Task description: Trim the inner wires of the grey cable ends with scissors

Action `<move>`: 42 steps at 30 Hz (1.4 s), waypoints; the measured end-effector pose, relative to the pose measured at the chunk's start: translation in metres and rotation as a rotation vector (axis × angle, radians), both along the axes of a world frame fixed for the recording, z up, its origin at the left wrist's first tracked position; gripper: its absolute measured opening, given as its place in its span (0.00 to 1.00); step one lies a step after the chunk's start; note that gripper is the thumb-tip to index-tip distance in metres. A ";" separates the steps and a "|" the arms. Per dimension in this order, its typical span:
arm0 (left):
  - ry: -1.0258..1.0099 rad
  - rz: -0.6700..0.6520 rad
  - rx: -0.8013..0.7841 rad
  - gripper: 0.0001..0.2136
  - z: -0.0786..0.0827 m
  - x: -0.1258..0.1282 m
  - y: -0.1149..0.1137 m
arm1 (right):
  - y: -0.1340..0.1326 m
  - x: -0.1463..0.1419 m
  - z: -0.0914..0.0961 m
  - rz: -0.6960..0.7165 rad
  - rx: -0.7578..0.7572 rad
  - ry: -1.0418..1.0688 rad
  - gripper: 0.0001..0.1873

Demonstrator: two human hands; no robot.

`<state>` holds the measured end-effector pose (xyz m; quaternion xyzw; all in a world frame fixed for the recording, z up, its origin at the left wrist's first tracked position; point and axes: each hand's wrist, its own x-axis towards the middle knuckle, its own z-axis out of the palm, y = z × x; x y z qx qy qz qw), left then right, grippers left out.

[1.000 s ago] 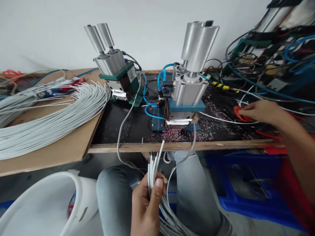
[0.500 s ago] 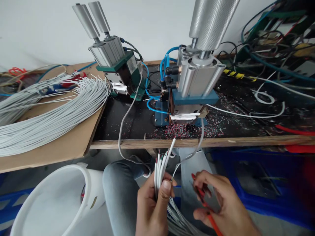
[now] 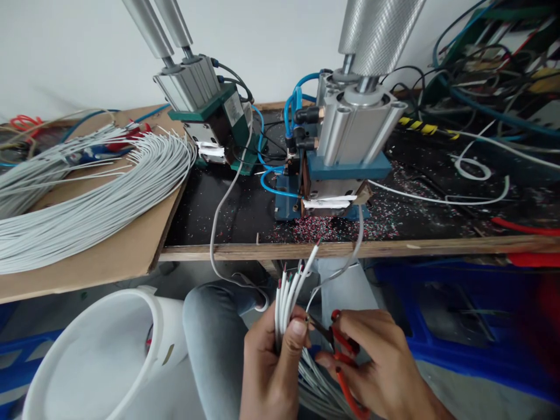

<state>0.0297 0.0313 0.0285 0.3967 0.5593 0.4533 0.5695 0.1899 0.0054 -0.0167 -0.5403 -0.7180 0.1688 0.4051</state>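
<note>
The left hand is closed around a bundle of white cables, thumb across the front, the cut ends pointing up with red and green cores showing. One cable stands higher than the rest and leans right. The right hand grips red-handled cutters, fingers curled on the handles, the blades pointing at the left thumb. A short cable end sits there, just beside the blade tips; whether they touch it, I cannot tell. The bundle's lower lengths sweep down between the hands, over the lap.

Both hands are in front of the table, below its wooden edge. A grey cord drops over that edge between the hands and the blue-based machine, running down close behind the bundle; another grey cord hangs further left. Tiny coloured scraps litter the table under this machine.

To its left stands a green-based machine, then a large coil of white cables on cardboard. A white bucket stands below, beside the knee. At right are a loose white cable, tangled hoses and, under the table, a blue crate.
</note>
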 end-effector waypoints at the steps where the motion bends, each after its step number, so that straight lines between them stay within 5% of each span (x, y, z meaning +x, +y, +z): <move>1: -0.007 -0.003 0.000 0.21 0.000 0.000 0.000 | 0.000 0.001 0.000 0.002 0.016 -0.021 0.18; 31: -0.060 -0.028 -0.058 0.21 -0.003 -0.005 -0.003 | 0.017 0.020 0.005 0.058 0.293 -0.390 0.14; 42: 0.226 -0.019 0.192 0.14 0.002 -0.005 -0.003 | 0.016 0.037 0.025 0.123 0.365 -0.593 0.08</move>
